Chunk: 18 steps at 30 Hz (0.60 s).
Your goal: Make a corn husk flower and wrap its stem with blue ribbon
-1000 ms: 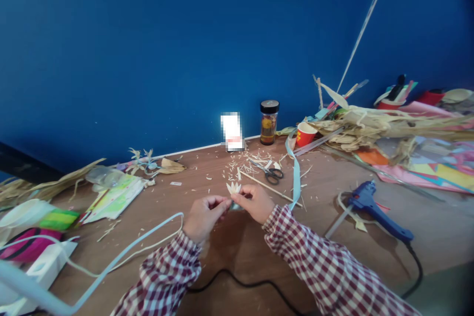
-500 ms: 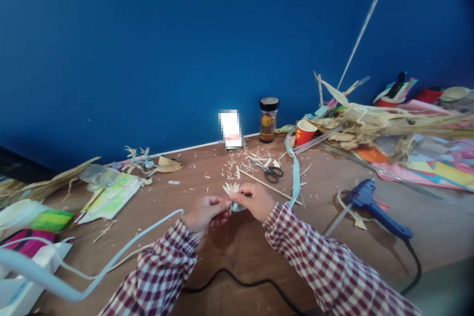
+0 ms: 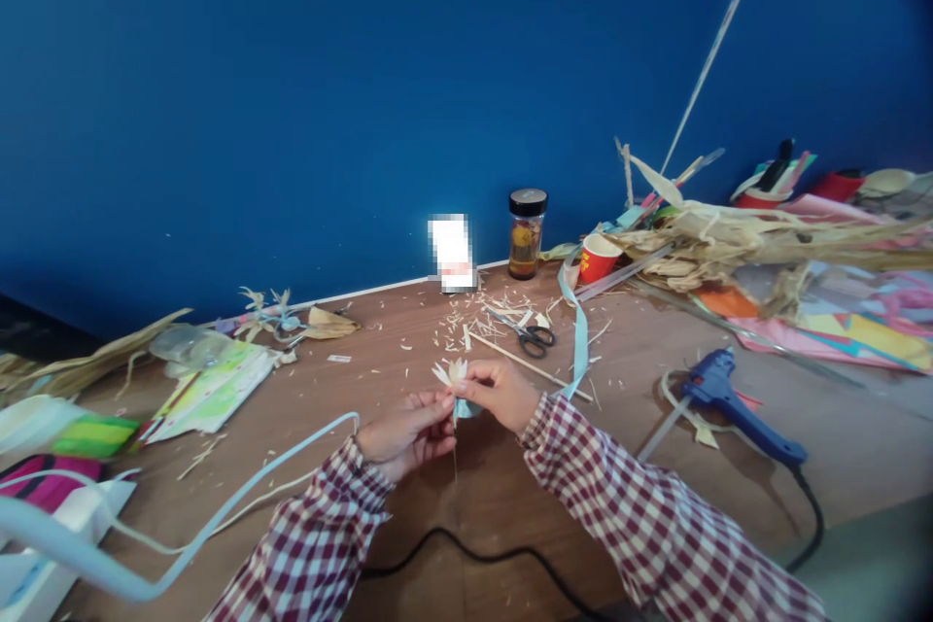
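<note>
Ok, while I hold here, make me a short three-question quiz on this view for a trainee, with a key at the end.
1. True or false: the blue glue gun lies on the table to the right of the scissors.
2. Fill in the gap: just right of the black-lidded jar, near the wall, stands a red ____.
3. What does the right hand pinch between thumb and finger? A) the scissors B) a pale flower C) the jar

Key:
1. True.
2. Cup.
3. B, the pale flower.
</note>
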Tool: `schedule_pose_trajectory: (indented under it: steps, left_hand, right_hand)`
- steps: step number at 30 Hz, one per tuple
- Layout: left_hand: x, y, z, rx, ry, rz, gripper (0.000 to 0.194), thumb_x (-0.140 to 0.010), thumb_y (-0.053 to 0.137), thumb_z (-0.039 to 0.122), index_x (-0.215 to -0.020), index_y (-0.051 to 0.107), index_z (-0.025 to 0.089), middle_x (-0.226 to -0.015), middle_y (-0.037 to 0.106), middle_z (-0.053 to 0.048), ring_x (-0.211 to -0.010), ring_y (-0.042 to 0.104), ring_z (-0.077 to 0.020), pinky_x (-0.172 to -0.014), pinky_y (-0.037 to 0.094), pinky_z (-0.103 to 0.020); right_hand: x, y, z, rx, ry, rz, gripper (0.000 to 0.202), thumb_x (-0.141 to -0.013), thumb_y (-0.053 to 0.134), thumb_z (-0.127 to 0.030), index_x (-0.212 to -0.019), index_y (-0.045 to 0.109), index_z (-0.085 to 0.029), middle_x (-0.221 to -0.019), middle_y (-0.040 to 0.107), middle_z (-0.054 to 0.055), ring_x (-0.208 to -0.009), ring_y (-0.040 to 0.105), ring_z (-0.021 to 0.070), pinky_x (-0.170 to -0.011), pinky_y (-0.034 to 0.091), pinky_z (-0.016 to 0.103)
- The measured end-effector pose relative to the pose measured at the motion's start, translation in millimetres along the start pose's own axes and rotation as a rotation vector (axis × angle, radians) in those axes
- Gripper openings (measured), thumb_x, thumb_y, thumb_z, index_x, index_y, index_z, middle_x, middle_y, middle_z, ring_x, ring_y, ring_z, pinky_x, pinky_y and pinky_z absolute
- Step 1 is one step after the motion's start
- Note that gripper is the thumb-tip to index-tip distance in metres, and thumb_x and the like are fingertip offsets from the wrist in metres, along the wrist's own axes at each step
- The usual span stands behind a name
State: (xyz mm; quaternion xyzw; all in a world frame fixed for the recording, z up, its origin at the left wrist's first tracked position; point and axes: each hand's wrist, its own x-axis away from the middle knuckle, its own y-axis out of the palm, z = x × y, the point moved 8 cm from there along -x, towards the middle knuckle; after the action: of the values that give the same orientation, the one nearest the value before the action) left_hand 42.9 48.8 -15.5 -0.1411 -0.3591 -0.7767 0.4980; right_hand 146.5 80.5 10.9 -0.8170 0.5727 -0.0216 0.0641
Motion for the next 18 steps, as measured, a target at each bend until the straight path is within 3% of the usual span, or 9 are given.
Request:
schedule_pose_trajectory:
  steps: [5,10,14,18]
  left_hand:
    - [-0.5,-5.8,1.0,0.036,0.081,0.052,0.02,-0.059,0.075,0.026,-0.065,0.062,0.013,-0.054,0.056,0.002,-0.048,0.052,-0.0051,-0.052,0.05,-0.017]
    - [3.9,-17.3,12.0,-0.005,0.143,0.181,0.021,-0.058,0.076,0.025,-0.068,0.064,0.012,-0.052,0.056,0.002,-0.046,0.051,-0.0051,-0.049,0.048,-0.016]
    - [8.1,-20.1,16.1,-0.018,0.164,0.266,0.023,-0.054,0.077,0.024,-0.066,0.063,0.012,-0.05,0.056,0.003,-0.045,0.05,-0.0055,-0.048,0.047,-0.017]
    - [7.4,-19.4,14.5,-0.02,0.165,0.271,0.026,-0.051,0.079,0.026,-0.065,0.062,0.012,-0.049,0.054,0.004,-0.045,0.048,-0.005,-0.049,0.046,-0.017]
  right_hand:
    - [-1.5,3.9,-3.7,-0.085,-0.04,-0.057,0.034,-0.076,0.055,-0.045,-0.08,0.067,-0.013,-0.067,0.06,0.0,-0.061,0.05,0.0106,-0.057,0.039,0.022]
    - [-0.5,2.5,0.7,-0.034,0.027,-0.047,0.042,-0.082,0.042,-0.048,-0.079,0.065,-0.013,-0.065,0.06,0.002,-0.052,0.045,0.0086,-0.046,0.032,0.02]
    - [1.2,7.3,7.0,0.019,0.065,-0.063,0.031,-0.076,0.053,-0.042,-0.066,0.06,-0.013,-0.05,0.048,-0.003,-0.046,0.036,0.0067,-0.043,0.026,0.02]
    - [1.5,11.1,9.8,0.014,0.106,-0.064,0.023,-0.071,0.057,-0.035,-0.064,0.06,-0.013,-0.052,0.045,-0.004,-0.05,0.036,0.007,-0.046,0.027,0.019]
